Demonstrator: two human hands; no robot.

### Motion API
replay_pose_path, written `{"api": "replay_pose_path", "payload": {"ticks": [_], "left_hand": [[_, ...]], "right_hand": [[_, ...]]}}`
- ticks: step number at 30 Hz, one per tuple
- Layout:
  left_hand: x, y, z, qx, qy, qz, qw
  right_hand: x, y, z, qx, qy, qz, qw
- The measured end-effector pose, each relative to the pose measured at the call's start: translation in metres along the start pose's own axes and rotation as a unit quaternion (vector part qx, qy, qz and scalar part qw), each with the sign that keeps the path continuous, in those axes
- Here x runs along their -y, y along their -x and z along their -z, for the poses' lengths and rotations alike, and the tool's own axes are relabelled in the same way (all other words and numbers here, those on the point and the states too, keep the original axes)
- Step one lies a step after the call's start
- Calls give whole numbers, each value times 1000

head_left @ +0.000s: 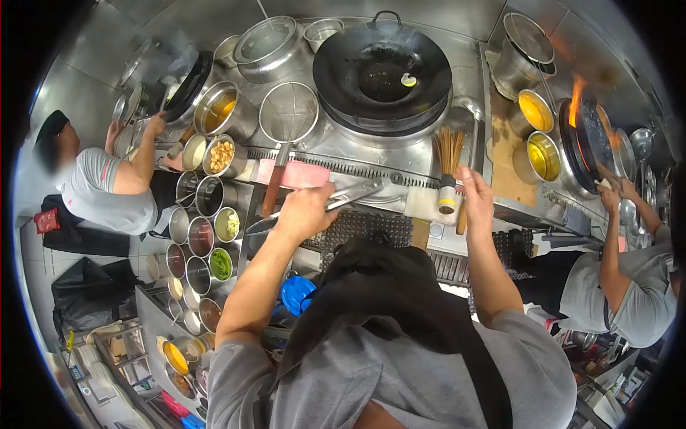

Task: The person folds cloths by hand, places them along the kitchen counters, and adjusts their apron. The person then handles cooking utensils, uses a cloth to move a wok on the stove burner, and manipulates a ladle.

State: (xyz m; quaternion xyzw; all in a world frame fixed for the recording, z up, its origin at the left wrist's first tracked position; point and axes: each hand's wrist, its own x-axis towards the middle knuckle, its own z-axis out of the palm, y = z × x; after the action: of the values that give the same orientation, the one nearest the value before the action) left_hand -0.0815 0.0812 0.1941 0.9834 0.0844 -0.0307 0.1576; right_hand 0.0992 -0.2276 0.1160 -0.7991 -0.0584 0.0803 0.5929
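Note:
My left hand [306, 212] is closed around long metal tongs [357, 191], which slant across the stove's front edge. My right hand [477, 199] has curled fingers at the handle of a wooden-handled ladle [468, 107]; its palm side is partly hidden. Just left of that hand stands a bamboo brush [448, 154]. Ahead is a black wok [343, 68] with a small pale and yellow piece [408, 80] inside. A wire strainer [289, 111] lies left of the wok, its wooden handle beside a pink cloth [307, 174].
Metal containers of ingredients [220, 156] line the left side. Pots of yellow liquid [543, 157] stand at right, near a flaming wok [587, 139]. One person [114, 182] works at left and another [622, 293] at right. A lidded pot [268, 46] is at the back.

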Motion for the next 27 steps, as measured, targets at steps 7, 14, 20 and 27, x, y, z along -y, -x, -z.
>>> {"api": "replay_pose_path", "payload": {"ticks": [7,14,20,27], "left_hand": [[0,-6,-24,19,21,-114,993],[10,0,-25,51,-16,-84,995],[12,2,-38,17,26,-118,993],[5,15,-77,-17,78,-86,993]], "right_hand": [[68,41,-124,255,-187,92,944],[42,40,-107,391,17,-21,920],[21,50,-107,392,-80,-120,909],[34,52,-116,458,1,-45,888]]}}
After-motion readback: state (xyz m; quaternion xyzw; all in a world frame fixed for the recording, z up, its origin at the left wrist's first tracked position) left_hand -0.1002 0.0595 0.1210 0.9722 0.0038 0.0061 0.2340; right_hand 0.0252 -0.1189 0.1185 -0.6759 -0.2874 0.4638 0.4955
